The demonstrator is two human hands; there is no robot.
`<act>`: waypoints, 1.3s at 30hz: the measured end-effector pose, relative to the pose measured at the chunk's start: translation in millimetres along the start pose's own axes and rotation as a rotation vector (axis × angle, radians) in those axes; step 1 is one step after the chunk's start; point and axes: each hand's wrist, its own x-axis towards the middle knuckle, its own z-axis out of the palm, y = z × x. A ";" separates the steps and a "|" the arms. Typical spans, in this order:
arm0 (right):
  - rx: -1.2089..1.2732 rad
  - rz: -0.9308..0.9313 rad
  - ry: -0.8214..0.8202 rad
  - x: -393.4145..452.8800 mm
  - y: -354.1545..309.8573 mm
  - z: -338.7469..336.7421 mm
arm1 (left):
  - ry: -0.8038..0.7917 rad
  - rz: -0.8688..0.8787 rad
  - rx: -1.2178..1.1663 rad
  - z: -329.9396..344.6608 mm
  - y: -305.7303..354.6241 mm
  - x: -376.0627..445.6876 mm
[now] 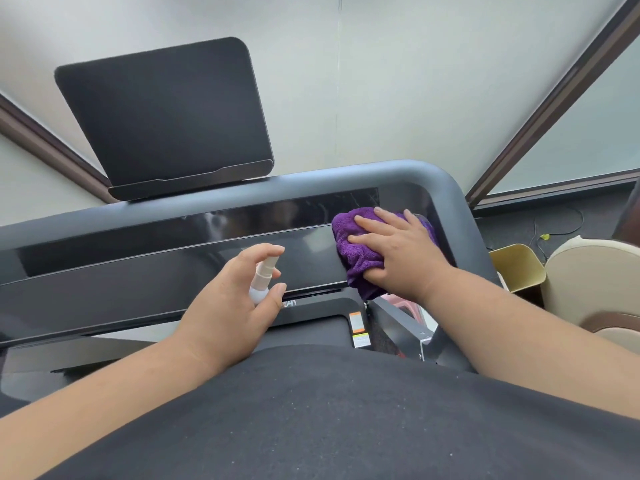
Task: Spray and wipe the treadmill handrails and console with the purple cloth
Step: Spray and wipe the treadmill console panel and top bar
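Pressing bunched purple microfibre cloth [360, 251] flat onto the glossy black treadmill console panel [173, 271], right end, with right hand [398, 258]; fingers spread and nearly straight on top, no pinch. Left hand [235, 306] curled round small pale plastic spray bottle [263, 278], forefinger over nozzle, aimed at mid-panel. Cloth looks soft, light, prone to bunching; palm pressure on its middle suits it. Bottle light, probably slick; grip at neck.

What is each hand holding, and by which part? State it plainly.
The left hand grips the small spray bottle around its body, forefinger over the nozzle. The right hand presses flat on the purple cloth, against the console.
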 end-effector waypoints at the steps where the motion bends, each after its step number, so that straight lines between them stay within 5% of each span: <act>1: -0.018 0.013 0.005 0.6 -9.5 3.4 | 0.013 -0.014 0.001 -1.7 -2.0 -1.3; 15: -0.149 -0.101 -0.032 53.5 -156.3 50.1 | 0.138 -0.174 0.036 -56.3 -51.6 -48.7; 39: -0.197 -0.283 -0.090 163.4 -446.2 111.6 | 0.306 -0.384 0.000 -191.6 -228.8 -180.0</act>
